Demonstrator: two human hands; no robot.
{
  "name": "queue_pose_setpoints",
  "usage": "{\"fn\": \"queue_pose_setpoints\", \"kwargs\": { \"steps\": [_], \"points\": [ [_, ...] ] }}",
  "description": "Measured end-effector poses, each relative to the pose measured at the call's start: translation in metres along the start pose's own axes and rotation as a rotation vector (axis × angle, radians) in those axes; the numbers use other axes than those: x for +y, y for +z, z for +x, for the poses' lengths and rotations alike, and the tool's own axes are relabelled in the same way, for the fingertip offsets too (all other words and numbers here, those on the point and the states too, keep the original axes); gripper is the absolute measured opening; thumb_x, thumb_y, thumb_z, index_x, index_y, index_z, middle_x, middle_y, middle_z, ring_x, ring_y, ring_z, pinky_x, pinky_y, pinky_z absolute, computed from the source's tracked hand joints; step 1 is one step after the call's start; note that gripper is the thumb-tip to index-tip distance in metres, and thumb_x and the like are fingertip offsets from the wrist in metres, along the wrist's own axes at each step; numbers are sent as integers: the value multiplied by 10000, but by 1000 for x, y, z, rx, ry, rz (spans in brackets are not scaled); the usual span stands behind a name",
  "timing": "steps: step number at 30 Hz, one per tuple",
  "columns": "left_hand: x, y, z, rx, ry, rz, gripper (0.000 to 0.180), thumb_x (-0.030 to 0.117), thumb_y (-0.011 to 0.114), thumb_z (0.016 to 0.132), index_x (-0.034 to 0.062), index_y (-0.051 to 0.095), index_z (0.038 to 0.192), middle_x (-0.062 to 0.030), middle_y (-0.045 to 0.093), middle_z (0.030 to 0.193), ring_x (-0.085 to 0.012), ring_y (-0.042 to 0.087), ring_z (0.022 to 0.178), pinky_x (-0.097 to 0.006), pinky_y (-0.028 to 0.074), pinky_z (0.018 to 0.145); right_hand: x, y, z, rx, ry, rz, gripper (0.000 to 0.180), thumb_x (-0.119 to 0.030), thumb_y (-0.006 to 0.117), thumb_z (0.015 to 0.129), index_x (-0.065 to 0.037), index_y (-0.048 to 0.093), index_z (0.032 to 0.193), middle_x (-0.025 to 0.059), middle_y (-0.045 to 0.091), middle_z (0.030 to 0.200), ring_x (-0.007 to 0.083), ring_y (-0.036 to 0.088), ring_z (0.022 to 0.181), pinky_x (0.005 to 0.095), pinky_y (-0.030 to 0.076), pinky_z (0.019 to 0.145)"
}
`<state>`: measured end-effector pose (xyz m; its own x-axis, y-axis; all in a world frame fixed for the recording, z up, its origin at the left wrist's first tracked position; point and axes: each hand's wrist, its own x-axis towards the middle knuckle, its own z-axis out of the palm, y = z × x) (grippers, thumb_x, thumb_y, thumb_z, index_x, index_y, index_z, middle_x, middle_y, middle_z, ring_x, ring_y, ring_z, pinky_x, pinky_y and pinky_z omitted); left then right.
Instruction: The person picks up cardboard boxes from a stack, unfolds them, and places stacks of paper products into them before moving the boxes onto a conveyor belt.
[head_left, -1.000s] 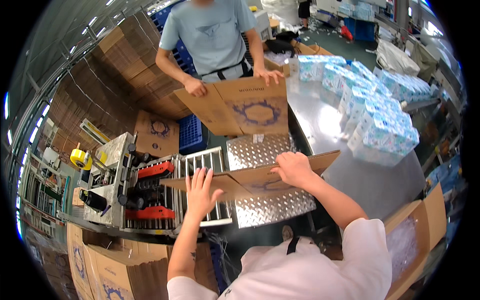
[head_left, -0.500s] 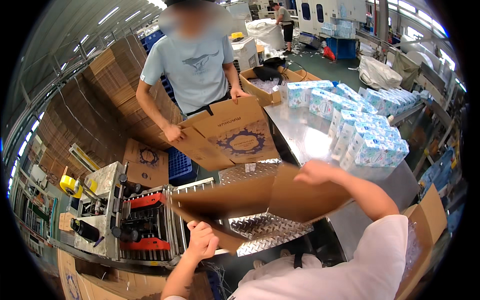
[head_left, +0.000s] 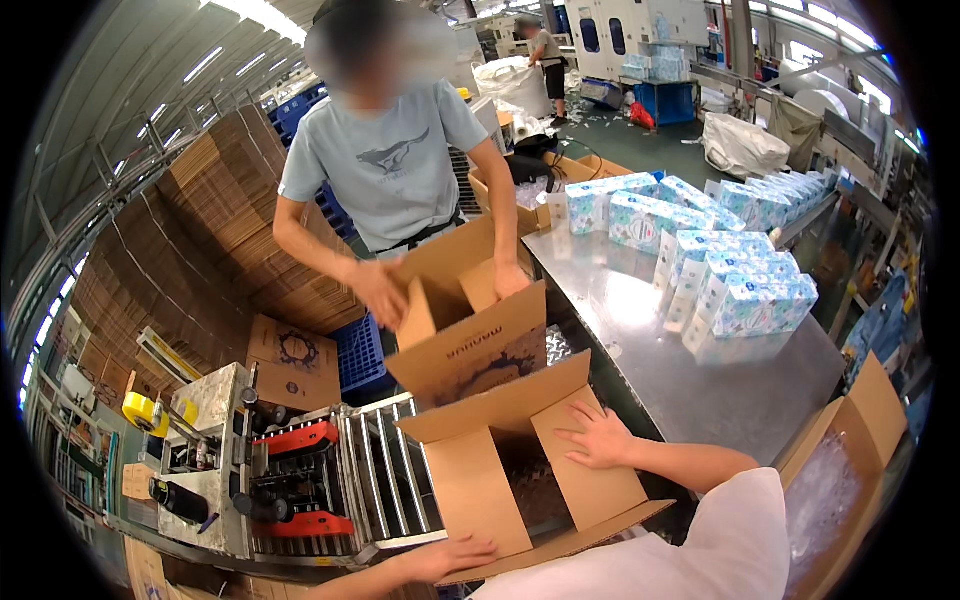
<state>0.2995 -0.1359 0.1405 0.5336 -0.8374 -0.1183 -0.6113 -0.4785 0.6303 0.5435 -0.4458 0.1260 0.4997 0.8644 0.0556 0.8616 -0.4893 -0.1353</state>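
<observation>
An open brown cardboard box (head_left: 480, 490) stands upright in front of me, its flaps spread outward and inward around a dark opening. My right hand (head_left: 594, 438) lies with fingers spread on its right inner flap. At the near left corner my left hand (head_left: 455, 556) rests flat on the left flap, fingers stretched out. Just beyond, a co-worker in a light blue T-shirt (head_left: 385, 150) handles a second cardboard box (head_left: 480, 345) with printing on its side. That person's right hand is blurred beside the box, and the left hand reaches over its far flap.
A metal table (head_left: 640, 330) on the right bears several blue-and-white wrapped packs (head_left: 765, 303). To the left are a roller conveyor (head_left: 385, 470) and a taping machine (head_left: 200, 450). Flattened cardboard stacks (head_left: 170, 270) rise behind it. A box of clear plastic (head_left: 820, 490) stands at my right.
The box I hold has gone from tilted and partly folded to upright and opened out. Both my hands moved onto its flaps. The co-worker's flat carton is now opened into a box.
</observation>
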Motion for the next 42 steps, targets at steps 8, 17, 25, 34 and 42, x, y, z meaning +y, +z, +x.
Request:
{"fn": "queue_pose_setpoints", "kwargs": {
  "steps": [8, 17, 25, 34, 42],
  "points": [
    [19, 16, -27, 968, -892, -1493, 513, 322, 554, 872, 39, 393, 1268, -98, 529, 1189, -220, 538, 1047, -389, 465, 844, -62, -155, 87, -457, -322, 623, 373, -354, 516, 838, -158, 563, 1152, 115, 559, 1088, 256, 503, 1041, 458, 438, 776],
    [-9, -29, 2, 739, -1084, -1389, 555, 378, 519, 884, -42, 419, 1233, -165, 576, 1105, -297, 591, 967, -424, 486, 816, -67, -28, 13, 108, 35, 244, 325, -333, 591, 761, -42, 599, 903, 131, 608, 930, 286, 562, 900, 421, 397, 858],
    [-154, 126, -1, 1376, -1538, -1103, 615, 443, 433, 898, -23, 354, 1290, -172, 468, 1249, -289, 432, 1153, -439, 379, 902, 66, 54, -51, 427, 586, 643, 376, -277, 297, 935, -67, 592, 1034, 128, 607, 1005, 314, 538, 990, 404, 342, 921],
    [-29, -7, -118, 1448, -618, -949, 424, 71, 586, 759, 4, 465, 1160, -107, 592, 999, -178, 596, 816, -282, 507, 654, 31, 138, -14, 385, 1000, 1623, 759, -666, 233, 853, -35, 506, 1175, 102, 549, 1097, 192, 531, 948, 336, 426, 821],
    [61, -29, 37, 540, -780, -406, 505, 199, 601, 825, 52, 364, 1246, -198, 613, 812, -331, 622, 696, -352, 506, 624, 36, 112, 4, -33, 882, 1163, 677, -576, 319, 884, 12, 599, 1070, 157, 594, 1101, 246, 532, 1059, 339, 377, 921]
  ]
}}
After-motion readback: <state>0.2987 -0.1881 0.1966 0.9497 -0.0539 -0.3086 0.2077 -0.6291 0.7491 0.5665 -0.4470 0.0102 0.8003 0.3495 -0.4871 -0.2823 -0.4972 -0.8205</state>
